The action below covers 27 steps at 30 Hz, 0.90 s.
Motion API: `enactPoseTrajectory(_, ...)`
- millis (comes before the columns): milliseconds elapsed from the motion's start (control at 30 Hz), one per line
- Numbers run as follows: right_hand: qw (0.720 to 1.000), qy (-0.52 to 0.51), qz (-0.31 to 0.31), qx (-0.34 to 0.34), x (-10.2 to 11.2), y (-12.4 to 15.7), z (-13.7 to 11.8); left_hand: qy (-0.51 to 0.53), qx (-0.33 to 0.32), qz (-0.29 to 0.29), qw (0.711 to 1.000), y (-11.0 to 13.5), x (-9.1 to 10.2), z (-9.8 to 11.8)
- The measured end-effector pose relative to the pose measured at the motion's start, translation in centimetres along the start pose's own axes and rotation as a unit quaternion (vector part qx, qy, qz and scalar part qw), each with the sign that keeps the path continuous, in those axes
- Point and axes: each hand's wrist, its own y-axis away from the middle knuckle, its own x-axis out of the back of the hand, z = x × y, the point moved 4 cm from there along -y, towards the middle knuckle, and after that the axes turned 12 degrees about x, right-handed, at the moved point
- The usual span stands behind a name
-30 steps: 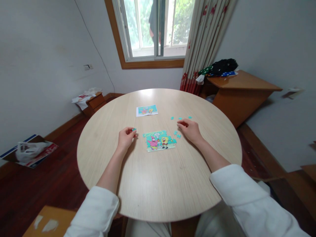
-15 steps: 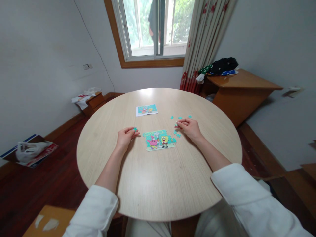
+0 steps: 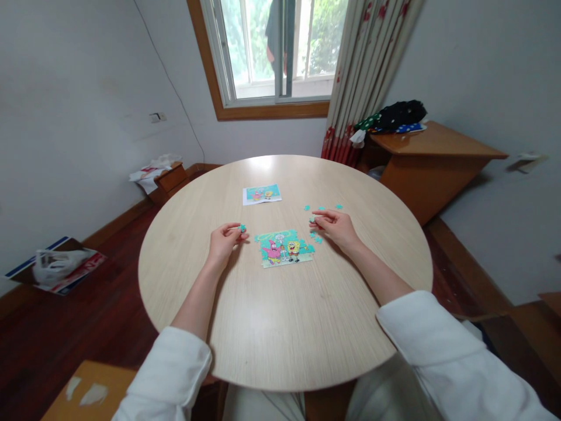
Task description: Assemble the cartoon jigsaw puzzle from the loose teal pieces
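Note:
A partly joined jigsaw puzzle (image 3: 287,249) with pink and yellow cartoon figures lies flat mid-table. To its left, my left hand (image 3: 223,241) pinches a teal puzzle piece (image 3: 242,228) between thumb and fingertips, just above the table. My right hand (image 3: 336,227), up and right of the puzzle, has thumb and fingers closed around another pale teal piece (image 3: 312,220). Loose teal pieces (image 3: 318,240) lie just below its fingers. More loose pieces (image 3: 339,206) sit beyond that hand, one of them partly covered by its fingers.
The round wooden table (image 3: 258,327) carries a printed reference picture (image 3: 263,194) behind the puzzle. A brown desk (image 3: 438,146) with dark cloth (image 3: 397,117) stands back right. A cardboard box (image 3: 87,392) sits at lower left, a plastic bag (image 3: 59,264) farther back.
The view has shifted slightly. In my left hand the piece is turned a little and shows more of its face. My right index finger is lifted slightly from the thumb.

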Motion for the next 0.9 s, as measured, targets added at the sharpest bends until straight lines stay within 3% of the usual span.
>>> enactPoseTrajectory(233,0.999,0.001,0.017,-0.030,-0.12,0.22,-0.29,-0.187,-0.142,0.092,0.968,-0.44,0.79,0.54)
enactPoseTrajectory(433,0.999,-0.011,0.004,-0.032,-0.29,0.39,-0.37,-0.299,-0.138,0.100,0.939,-1.01,1.01,-0.24)
enactPoseTrajectory(900,0.999,-0.024,-0.035,-0.026,-0.46,0.45,0.18,-0.299,-0.132,0.109,0.939,-0.86,0.92,-0.04)
